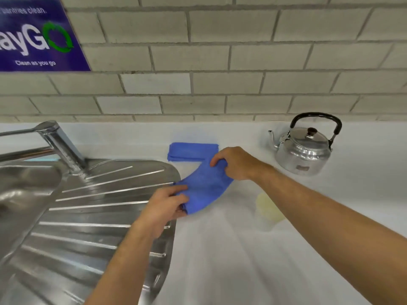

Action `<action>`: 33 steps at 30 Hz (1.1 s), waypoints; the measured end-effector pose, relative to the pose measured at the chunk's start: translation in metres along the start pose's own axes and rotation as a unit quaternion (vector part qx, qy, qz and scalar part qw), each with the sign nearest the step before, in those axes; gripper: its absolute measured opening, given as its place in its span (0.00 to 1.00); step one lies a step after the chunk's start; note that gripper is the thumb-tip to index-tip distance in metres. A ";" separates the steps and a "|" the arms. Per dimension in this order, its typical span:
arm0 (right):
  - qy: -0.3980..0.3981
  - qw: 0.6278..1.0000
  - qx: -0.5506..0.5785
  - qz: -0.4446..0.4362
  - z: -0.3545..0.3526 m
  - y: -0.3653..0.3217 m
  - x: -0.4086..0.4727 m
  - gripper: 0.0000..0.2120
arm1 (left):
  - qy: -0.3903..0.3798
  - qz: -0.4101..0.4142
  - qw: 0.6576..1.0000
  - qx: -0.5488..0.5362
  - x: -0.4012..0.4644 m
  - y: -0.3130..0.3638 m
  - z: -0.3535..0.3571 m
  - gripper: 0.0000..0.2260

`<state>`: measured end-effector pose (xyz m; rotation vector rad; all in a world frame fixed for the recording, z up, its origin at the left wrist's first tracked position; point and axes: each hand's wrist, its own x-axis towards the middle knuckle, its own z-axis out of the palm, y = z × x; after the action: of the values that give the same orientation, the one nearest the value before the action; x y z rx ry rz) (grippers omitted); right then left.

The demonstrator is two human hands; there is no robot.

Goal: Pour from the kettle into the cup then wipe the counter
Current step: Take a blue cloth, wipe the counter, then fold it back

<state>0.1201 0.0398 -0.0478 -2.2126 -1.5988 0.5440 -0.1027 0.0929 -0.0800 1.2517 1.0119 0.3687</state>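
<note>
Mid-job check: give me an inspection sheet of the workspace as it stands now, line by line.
Surface: white counter, steel draining board at left.
Job's things: metal kettle upright, lid on, near the wall; pale cup partly hidden behind the right forearm; blue cloth held up between both hands.
Clutter: second blue cloth, folded, by the wall.
Grippers: left hand and right hand each grip an end of the cloth.
Cables: nothing seen.
Surroundings: tap, brick-pattern tiled wall, purple sign.
</note>
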 end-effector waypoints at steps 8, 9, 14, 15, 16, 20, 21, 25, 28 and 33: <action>-0.083 0.980 -0.163 -0.080 0.047 -0.028 -0.081 0.22 | 0.043 -0.060 0.984 0.161 -0.097 -0.072 0.012 0.16; -0.056 0.983 -0.150 -0.088 0.044 -0.029 -0.091 0.22 | 0.052 -0.059 0.974 0.214 -0.104 -0.074 0.010 0.15; 0.205 0.972 -0.024 -0.116 0.023 -0.014 -0.150 0.15 | 0.159 0.213 0.795 0.546 -0.102 -0.064 0.014 0.13; 0.259 0.960 0.006 -0.109 0.020 -0.007 -0.162 0.13 | 0.119 0.273 0.784 0.545 -0.092 -0.063 0.021 0.15; 0.309 0.946 0.030 -0.097 0.017 0.002 -0.172 0.11 | 0.057 0.310 0.769 0.557 -0.080 -0.062 0.029 0.17; 0.421 0.902 0.092 0.021 0.027 0.046 -0.205 0.09 | -0.078 0.311 0.675 0.665 -0.026 -0.079 0.046 0.24; 0.424 0.897 0.103 0.068 0.033 0.058 -0.212 0.11 | -0.088 0.305 0.671 0.670 -0.016 -0.085 0.046 0.24; 0.248 0.938 0.070 0.230 0.055 0.104 -0.231 0.15 | -0.086 0.313 0.689 0.648 0.010 -0.095 0.040 0.24; 0.086 0.951 0.038 0.294 0.053 0.114 -0.238 0.29 | -0.064 0.300 0.697 0.648 0.020 -0.090 0.036 0.24; -0.025 0.945 -0.073 0.316 0.058 0.114 -0.236 0.40 | -0.030 0.287 0.717 0.635 -0.001 -0.097 0.039 0.25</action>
<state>0.1163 -0.2156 -0.1309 -2.8454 -0.9379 0.6651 -0.0994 0.0369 -0.1680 2.8514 0.7283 0.0287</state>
